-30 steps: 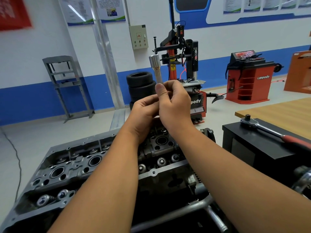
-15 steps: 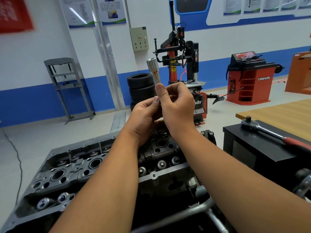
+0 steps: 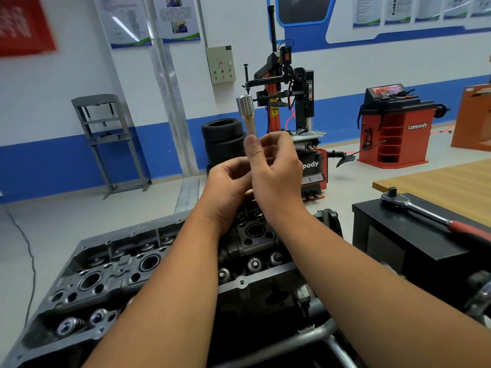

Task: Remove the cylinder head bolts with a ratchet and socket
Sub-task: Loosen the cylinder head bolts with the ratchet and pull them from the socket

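Lying nearest you, the cylinder head (image 3: 148, 264) is unchanged. Above it, your left hand (image 3: 225, 187) and right hand (image 3: 276, 173) keep their grip pinched on the upright socket (image 3: 247, 115), as before. Ratchet (image 3: 414, 208) still rests on the black worktop (image 3: 398, 235), right.

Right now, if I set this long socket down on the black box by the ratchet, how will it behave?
The long socket looks like polished round metal, so lying down it would probably roll on the flat black box. Standing on end, tall and narrow, it may tip. It is likely rigid, heavy for its size, and a little slippery.
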Action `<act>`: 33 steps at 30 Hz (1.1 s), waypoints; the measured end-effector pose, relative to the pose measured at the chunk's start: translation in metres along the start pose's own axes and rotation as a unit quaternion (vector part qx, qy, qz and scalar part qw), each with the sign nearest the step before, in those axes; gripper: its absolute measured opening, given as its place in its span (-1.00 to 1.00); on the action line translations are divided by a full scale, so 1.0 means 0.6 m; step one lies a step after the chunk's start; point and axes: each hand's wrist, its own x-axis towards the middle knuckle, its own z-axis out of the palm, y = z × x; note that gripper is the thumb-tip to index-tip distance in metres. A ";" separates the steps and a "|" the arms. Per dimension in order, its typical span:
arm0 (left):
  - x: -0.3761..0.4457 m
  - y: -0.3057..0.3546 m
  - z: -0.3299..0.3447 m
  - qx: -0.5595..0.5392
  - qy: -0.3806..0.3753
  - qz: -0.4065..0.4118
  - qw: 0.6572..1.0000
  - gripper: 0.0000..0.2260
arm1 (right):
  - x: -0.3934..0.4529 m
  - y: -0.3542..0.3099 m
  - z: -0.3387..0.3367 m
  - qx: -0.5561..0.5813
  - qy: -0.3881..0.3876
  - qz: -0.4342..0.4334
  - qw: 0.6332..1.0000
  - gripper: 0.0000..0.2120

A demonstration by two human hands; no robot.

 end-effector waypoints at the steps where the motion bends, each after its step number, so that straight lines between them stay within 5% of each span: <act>1: 0.000 0.000 -0.001 0.002 0.011 0.006 1.000 -0.86 | 0.000 0.000 0.000 -0.004 -0.001 -0.003 1.000 -0.73; 6: -0.002 0.003 -0.002 -0.064 -0.046 -0.029 0.997 -0.81 | 0.003 -0.001 0.000 -0.026 -0.003 0.003 1.000 -0.73; 14: -0.001 -0.001 -0.005 -0.017 0.010 0.019 1.000 -0.85 | 0.000 0.002 0.004 0.009 0.000 -0.001 1.000 -0.78; 17: -0.001 0.000 -0.004 -0.043 -0.024 -0.004 0.999 -0.83 | -0.001 0.003 0.003 -0.010 -0.002 -0.011 1.000 -0.84; 21: 0.000 0.001 -0.001 -0.055 -0.036 -0.031 0.997 -0.79 | 0.001 -0.001 0.000 -0.015 -0.002 0.005 1.000 -0.68; 33: 0.000 0.002 -0.004 -0.052 -0.033 -0.024 0.998 -0.82 | -0.002 -0.006 0.001 -0.009 -0.001 0.002 1.000 -0.67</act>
